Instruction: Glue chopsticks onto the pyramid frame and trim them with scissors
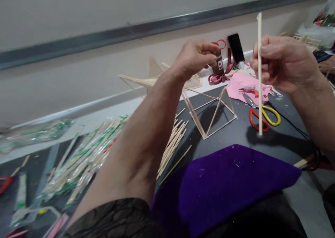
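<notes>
Right hand (284, 61) pinches slim pale wooden stick (260, 74), long axis near upright, above dark grey counter (227, 135). Left hand (195, 59) well apart, stick's left side, fingers curled; can't tell if gripping anything.

Left sleeve (112, 218): dark, overlapping scale-like pattern, ending near the elbow
Left forearm (146, 133): bare
Right forearm (311, 107): bare

Worn on the person's head, a single camera faces forward and down over a flat, dark grey tabletop (230, 136) toward a smooth off-white wall (86, 11), with the bare left hand (197, 58) and bare right hand (285, 61) at close range and the long blue-grey wall strip (104, 36) slanting up to the right.
</notes>
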The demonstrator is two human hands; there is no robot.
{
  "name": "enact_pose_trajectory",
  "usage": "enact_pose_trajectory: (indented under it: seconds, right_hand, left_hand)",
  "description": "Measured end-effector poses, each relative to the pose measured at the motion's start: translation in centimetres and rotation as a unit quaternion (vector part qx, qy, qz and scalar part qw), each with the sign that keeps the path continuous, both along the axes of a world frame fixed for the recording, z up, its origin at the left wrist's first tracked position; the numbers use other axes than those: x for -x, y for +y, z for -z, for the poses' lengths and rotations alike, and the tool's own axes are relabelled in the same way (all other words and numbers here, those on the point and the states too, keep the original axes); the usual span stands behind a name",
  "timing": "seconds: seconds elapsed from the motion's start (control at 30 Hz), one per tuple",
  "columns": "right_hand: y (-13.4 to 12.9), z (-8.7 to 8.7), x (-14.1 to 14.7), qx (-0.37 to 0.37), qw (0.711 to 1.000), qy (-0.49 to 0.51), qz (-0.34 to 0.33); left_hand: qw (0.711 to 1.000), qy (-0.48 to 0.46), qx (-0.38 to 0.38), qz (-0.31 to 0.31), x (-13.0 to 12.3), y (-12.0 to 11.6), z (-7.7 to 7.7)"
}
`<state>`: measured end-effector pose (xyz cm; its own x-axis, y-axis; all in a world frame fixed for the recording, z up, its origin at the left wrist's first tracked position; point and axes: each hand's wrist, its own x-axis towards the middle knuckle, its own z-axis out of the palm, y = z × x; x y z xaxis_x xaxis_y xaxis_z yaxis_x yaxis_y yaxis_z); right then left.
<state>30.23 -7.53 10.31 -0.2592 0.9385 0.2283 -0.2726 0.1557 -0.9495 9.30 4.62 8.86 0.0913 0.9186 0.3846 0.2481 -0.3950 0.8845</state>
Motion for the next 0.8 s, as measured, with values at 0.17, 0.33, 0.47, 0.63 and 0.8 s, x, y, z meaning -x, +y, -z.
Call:
enact_pose_trajectory:
  seconds: [0.17,0.33,0.47,0.63,0.8]
  right_hand:
    - [0.1,1.6,2.8,-0.012,0.999,-0.037,-0.011]
    - [-0.4,3.0,5.9,-0.041,0.984,-0.172,-0.001]
    - [0.0,3.9,8.4,-0.098,0.96,-0.261,0.004]
    - [1.4,4.9,11.3,-0.16,0.918,-0.359,0.055]
    - [2.4,5.2,13.2,-0.152,0.892,-0.419,0.074]
  left_hand:
    - [0.999,-0.011,-0.031,0.003,3.0,-5.0,-1.2]
    - [0.982,-0.118,-0.1,-0.106,6.5,-8.2,0.1]
    - [0.982,-0.135,-0.058,-0.122,8.7,-8.5,3.2]
    - [0.984,-0.139,0.014,-0.112,10.3,-7.0,5.9]
    - [0.986,-0.13,0.089,-0.056,11.4,-6.1,6.6]
